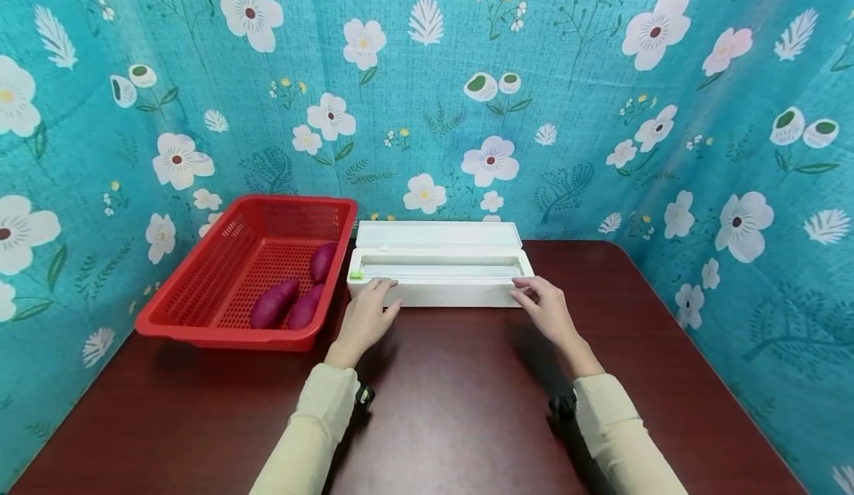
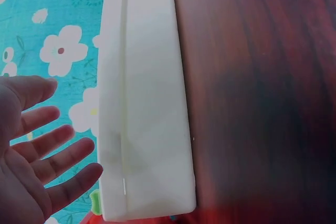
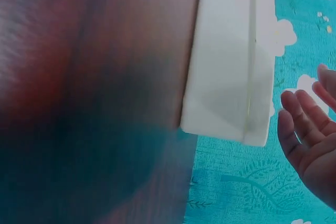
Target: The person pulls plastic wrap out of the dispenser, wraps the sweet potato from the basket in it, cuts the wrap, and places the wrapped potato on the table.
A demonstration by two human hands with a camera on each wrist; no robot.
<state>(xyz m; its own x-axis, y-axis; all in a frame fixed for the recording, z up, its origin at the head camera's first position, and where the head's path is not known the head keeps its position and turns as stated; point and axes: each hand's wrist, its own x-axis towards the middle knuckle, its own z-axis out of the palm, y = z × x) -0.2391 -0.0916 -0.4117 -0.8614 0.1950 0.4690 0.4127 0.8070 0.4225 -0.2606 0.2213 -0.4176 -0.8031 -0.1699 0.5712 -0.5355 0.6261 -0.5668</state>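
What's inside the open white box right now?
Inside the white box, a long, pale, roll-like piece lies lengthwise. Anything beneath it is covered, as is most of the floor of the compartment, so I can't tell what's there.

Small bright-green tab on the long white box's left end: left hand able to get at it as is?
Likely yes: the left hand looks empty and close to the green tab, with nothing visible in between. The lid of the white box stands open, out of the way.

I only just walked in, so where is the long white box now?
In the head view, the white box sits on the far side of the table, just right of the red basket.
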